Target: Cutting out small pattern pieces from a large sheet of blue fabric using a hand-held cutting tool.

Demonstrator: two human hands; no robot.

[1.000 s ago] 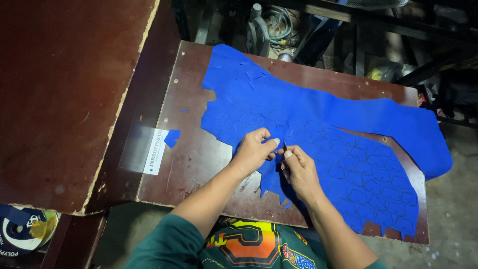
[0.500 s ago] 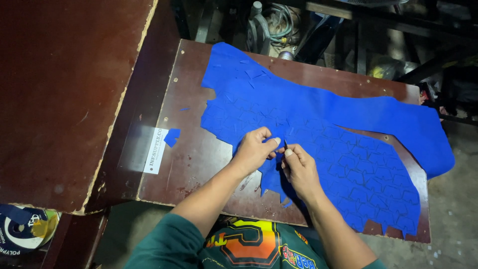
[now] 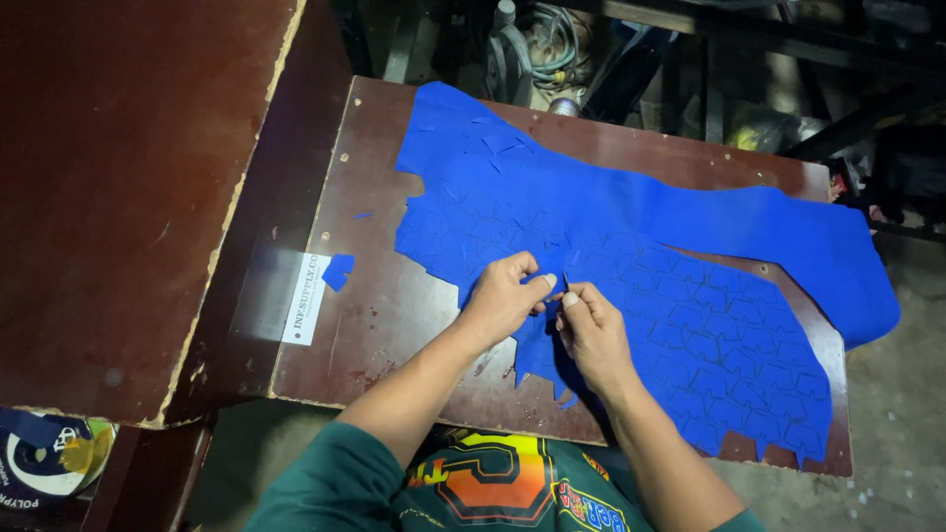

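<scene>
Far left: we see a dark brown board (image 3: 128, 197) with a chipped pale edge, overlapping the left side of the bench (image 3: 394, 335)
Lower left corner: a dark blue printed bag (image 3: 39, 468) lies below the board
Bench, left part: we note a white label strip (image 3: 306, 298) on the bench surface and, just beside it, a small blue scrap (image 3: 338, 271) lying apart from the main sheet
Blue sheet: a large blue sheet (image 3: 690, 296), scored all over with small cut outlines, spreads from the bench centre to its right end, where it hangs past the edge
Left hand: our left hand (image 3: 505, 296) rests on the near edge of the sheet, fingers closed together and pinching the blue material
Right hand: our right hand (image 3: 589, 330) sits just beside the left, almost touching it, thumb and fingers clamped on the same part of the sheet; a thin dark tip shows between the two hands, and we cannot tell what it is
Sheet near edge: a flap of the sheet hangs down below the two hands toward the bench front
Background, top: we see cables and dark machine parts (image 3: 537, 44) behind the bench
</scene>
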